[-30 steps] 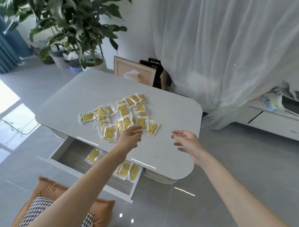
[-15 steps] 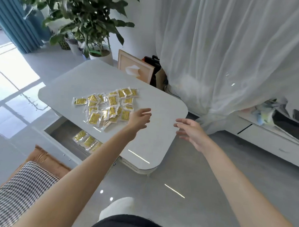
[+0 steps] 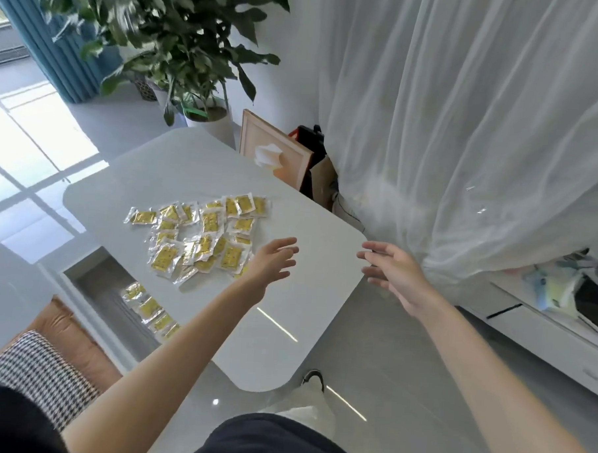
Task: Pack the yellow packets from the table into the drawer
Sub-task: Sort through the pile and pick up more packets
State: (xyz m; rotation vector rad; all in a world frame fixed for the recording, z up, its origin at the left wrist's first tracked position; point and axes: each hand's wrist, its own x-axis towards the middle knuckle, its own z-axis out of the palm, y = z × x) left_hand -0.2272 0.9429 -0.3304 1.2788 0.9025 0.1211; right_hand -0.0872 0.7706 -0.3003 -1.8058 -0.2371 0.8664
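Several yellow packets [image 3: 201,235] in clear wrappers lie in a loose heap on the white table [image 3: 197,163]. Below the table's left edge the drawer [image 3: 99,286] stands pulled out, with a few yellow packets [image 3: 150,309] lying inside. My left hand [image 3: 274,259] hovers over the table just right of the heap, fingers spread, holding nothing. My right hand [image 3: 391,271] hangs in the air beyond the table's right corner, fingers apart and empty.
A large potted plant [image 3: 168,42] stands behind the table. A framed picture [image 3: 273,156] leans by the white curtain [image 3: 466,131]. An orange cushion with a checked cloth [image 3: 45,362] lies at lower left. A low white cabinet [image 3: 543,333] stands at the right.
The view has swung so the table sits further left. My left hand has come off the heap and opened; both hands now hover apart, right of the packets.
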